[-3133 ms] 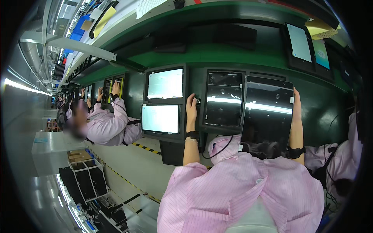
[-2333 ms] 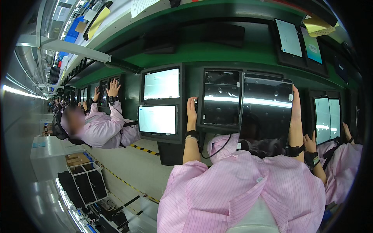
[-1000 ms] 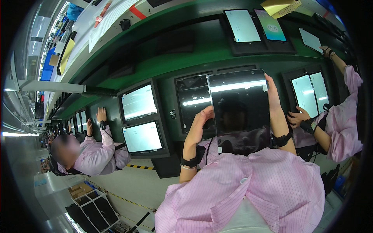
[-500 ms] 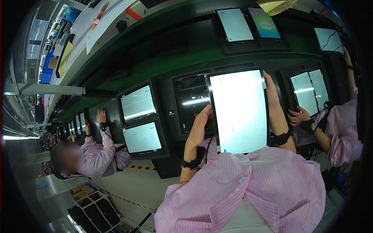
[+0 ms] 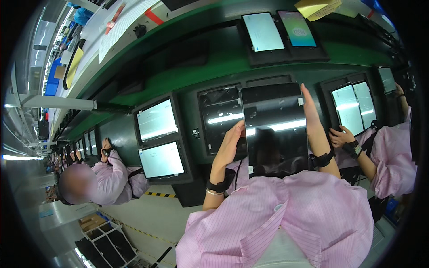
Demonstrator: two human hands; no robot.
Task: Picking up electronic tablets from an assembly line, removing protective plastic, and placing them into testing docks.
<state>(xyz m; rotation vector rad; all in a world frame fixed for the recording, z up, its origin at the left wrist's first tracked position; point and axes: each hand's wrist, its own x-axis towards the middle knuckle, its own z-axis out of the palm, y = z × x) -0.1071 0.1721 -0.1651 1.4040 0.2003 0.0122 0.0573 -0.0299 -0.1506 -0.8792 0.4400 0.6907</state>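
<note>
A tablet (image 5: 276, 154) with a dark, glossy screen is held up in front of my chest, and ceiling lights reflect in it. My left hand (image 5: 231, 140) grips its left edge, with the fingertips partly hidden at the frame. Along the opposite edge, my right hand (image 5: 310, 107) holds the tablet, the rest of its fingers hidden behind it. Both wrists wear black bands. Just left of the held tablet, another dark tablet (image 5: 219, 100) lies in a black tray (image 5: 200, 138).
Two lit tablets (image 5: 157, 119) sit in a tray to the left. A co-worker (image 5: 111, 174) is beyond them. At right, another person's hand (image 5: 342, 136) touches lit tablets (image 5: 347, 105). Two more lit tablets (image 5: 263, 32) rest on the green bench's far side, near yellow material (image 5: 318, 8).
The held tablet's screen has gone from bright white to dark. Both my hands keep their hold in nearly the same place. The co-worker at left has drawn their hands together.
</note>
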